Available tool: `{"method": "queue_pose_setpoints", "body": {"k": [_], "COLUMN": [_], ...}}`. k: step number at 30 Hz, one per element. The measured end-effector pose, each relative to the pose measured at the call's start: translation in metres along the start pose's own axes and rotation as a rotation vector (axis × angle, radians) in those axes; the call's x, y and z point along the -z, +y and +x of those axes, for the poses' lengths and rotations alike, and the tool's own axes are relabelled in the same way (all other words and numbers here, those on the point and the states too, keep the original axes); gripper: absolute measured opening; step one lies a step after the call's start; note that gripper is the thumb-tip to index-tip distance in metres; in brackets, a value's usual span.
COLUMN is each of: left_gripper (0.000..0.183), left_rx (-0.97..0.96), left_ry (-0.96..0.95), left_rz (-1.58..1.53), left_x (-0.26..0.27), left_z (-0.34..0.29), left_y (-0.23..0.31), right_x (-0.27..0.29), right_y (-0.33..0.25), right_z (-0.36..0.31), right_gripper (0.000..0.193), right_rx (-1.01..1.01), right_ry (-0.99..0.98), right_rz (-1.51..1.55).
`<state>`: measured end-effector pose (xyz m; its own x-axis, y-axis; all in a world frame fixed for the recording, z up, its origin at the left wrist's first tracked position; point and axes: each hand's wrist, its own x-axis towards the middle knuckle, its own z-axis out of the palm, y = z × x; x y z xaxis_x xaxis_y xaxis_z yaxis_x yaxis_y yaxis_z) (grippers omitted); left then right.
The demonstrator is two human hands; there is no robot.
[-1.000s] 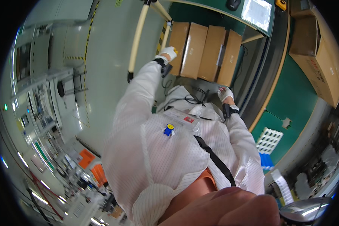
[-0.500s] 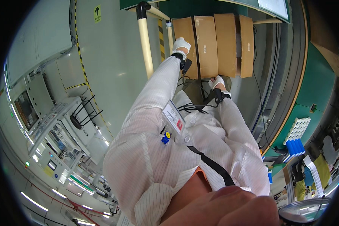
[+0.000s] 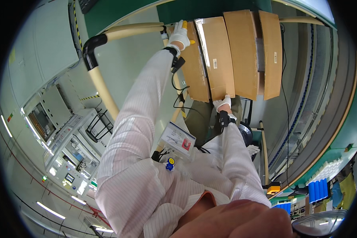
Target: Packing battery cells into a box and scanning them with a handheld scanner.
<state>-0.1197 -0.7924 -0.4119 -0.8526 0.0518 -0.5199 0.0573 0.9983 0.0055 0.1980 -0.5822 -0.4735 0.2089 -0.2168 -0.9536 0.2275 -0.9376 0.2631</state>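
Note:
Brown cardboard box panels (image 3: 218,59), seemingly flaps of one or more cartons, lie side by side in front of me with dark gaps between some. My left hand (image 3: 181,37), in a white glove with yellow fingertips, is at the far end of the leftmost panel (image 3: 195,71). Its fingers are stretched and the thumb is spread over the cardboard. My right hand (image 3: 222,104), also gloved, grips the near edge of the taped panel beside it; its fingers are partly hidden. Black straps with small units (image 3: 225,119) and cables sit on both wrists.
A cream pipe frame with a black elbow joint (image 3: 92,49) stands to the left. Green tabletop (image 3: 119,14) lies beyond the boxes. On the right runs a grey rail track (image 3: 305,111). Blue parts (image 3: 318,190) and a white rack stand at the lower right.
My view has shifted, and the cartons look nearer. My left hand has gone from curled to stretched fingers on the cardboard. My right hand has moved left along the near edge.

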Motion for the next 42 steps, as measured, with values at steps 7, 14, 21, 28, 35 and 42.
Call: {"method": "queue_pose_setpoints", "body": {"k": [7, 14, 21, 28, 35, 42], "left_gripper": [0.072, 0.068, 0.061, 0.060, 0.054, 0.039], "left_rx": [-0.217, -0.426, -0.441, -0.393, -0.401, -0.210], "left_ry": [-0.189, -0.283, -0.381, -0.525, -0.504, -0.726], "left_rz": [0.076, 0.010, 0.011, 0.036, -0.016, -0.123], "left_x": [0.011, -0.004, -0.022, -0.005, 0.008, 0.082], "left_z": [0.057, 0.063, 0.075, 0.062, 0.043, 0.024], "left_y": [0.001, -0.013, -0.031, -0.025, -0.023, -0.019], "right_x": [0.013, -0.017, -0.003, 0.025, 0.046, -0.002], "right_y": [-0.019, -0.020, -0.034, -0.039, -0.017, -0.008], "right_z": [0.029, 0.001, -0.026, -0.023, -0.058, -0.181], "right_gripper": [0.047, 0.057, 0.039, 0.033, 0.029, 0.028], "right_rx": [0.390, 0.306, 0.140, 0.041, -0.114, -0.004], "right_ry": [0.069, 0.051, 0.084, -0.081, -0.236, 0.035], "right_rz": [0.012, 0.038, -0.155, -0.032, 0.138, 0.174]}}
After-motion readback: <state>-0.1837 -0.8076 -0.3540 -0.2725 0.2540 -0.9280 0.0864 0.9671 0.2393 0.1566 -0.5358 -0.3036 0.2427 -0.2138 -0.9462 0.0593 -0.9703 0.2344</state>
